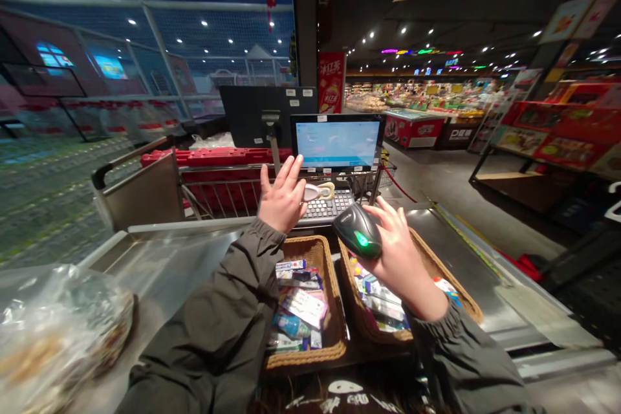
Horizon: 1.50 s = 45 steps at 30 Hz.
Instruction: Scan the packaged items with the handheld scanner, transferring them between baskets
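My right hand (398, 251) grips a black handheld barcode scanner (358, 230) with a green light, held above two wicker baskets. My left hand (281, 197) is raised over the keyboard (330, 207), fingers stretched upward, with a small pale tag-like object (317, 191) pinched at its thumb side. Beyond the hands stands a lit checkout screen (337, 142). Both arms wear dark grey sleeves.
Two wicker baskets (326, 252) (427, 259) hold several small packets. A clear bag of goods (58, 323) lies on the steel counter (169, 259) at left. A red basket stack (218, 156) sits behind a metal cart rail. Shop shelves (557, 136) stand at right.
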Motion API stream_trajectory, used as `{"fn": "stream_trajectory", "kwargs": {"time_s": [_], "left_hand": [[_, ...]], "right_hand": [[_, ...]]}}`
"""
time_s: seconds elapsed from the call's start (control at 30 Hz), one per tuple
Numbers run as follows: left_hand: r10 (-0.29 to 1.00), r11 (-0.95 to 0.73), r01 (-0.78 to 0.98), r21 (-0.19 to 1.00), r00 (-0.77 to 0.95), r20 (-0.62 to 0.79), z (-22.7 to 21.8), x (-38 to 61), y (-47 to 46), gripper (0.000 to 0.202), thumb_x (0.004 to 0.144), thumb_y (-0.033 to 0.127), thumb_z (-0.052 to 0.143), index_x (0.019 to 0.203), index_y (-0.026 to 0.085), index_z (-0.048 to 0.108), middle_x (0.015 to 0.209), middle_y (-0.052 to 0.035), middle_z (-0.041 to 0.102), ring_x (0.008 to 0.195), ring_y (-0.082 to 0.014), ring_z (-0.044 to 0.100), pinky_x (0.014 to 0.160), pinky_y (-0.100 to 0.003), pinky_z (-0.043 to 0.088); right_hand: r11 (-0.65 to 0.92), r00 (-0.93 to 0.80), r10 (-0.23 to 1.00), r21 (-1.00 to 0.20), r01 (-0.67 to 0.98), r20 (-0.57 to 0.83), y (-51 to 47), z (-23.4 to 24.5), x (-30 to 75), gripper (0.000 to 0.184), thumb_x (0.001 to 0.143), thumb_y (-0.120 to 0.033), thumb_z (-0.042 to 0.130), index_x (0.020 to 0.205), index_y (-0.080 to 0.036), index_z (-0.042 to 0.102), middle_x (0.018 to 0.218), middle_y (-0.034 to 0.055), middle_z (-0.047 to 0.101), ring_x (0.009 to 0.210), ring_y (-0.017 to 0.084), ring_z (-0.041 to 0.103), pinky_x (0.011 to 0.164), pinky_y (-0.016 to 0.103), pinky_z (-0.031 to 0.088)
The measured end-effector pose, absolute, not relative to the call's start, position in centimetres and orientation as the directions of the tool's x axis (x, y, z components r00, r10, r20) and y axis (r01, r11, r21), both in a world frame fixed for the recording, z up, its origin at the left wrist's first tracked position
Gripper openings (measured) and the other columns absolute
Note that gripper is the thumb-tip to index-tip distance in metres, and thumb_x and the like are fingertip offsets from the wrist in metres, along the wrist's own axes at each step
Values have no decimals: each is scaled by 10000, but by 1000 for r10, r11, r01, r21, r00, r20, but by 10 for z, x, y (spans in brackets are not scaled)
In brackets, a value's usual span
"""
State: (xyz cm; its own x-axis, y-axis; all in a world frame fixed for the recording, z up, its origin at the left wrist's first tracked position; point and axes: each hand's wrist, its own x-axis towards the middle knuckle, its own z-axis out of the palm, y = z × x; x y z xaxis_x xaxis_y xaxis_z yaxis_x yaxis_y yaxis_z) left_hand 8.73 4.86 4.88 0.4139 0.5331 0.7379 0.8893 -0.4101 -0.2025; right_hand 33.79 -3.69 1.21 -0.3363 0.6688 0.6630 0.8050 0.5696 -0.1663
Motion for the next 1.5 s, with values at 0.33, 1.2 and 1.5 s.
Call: {"fn": "stream_trajectory", "kwargs": {"time_s": [0.33, 1.2, 1.5], "left_hand": [[532, -444, 876, -187, 426, 732, 43, 73, 48, 294, 763, 202, 653, 1056, 194, 681, 1604, -124, 269, 1484, -312, 292, 1202, -595, -145], [745, -480, 869, -120, 476, 468, -47, 32, 35, 171, 802, 230, 617, 945, 166, 684, 1605, -141, 283, 1470, -341, 310, 1192, -683, 13], [802, -514, 855, -61, 505, 317, -89, 24, 39, 173, 769, 210, 623, 896, 152, 725, 1564, -180, 366, 1450, -365, 337, 1187, -685, 53]], "right_hand": [[542, -317, 698, -184, 820, 642, -44, 10, 330, 406, 772, -272, 635, 1164, -170, 608, 1402, 189, 524, 1459, 428, 279, 1109, 760, 204], [516, -321, 777, -256, 817, 542, -44, -21, 293, 420, 761, -271, 632, 1171, -184, 622, 1393, 182, 533, 1438, 443, 312, 1099, 762, 227], [491, -311, 804, -272, 827, 507, -48, -28, 292, 409, 756, -275, 630, 1154, -180, 632, 1383, 184, 545, 1430, 443, 329, 1102, 750, 236]]}}
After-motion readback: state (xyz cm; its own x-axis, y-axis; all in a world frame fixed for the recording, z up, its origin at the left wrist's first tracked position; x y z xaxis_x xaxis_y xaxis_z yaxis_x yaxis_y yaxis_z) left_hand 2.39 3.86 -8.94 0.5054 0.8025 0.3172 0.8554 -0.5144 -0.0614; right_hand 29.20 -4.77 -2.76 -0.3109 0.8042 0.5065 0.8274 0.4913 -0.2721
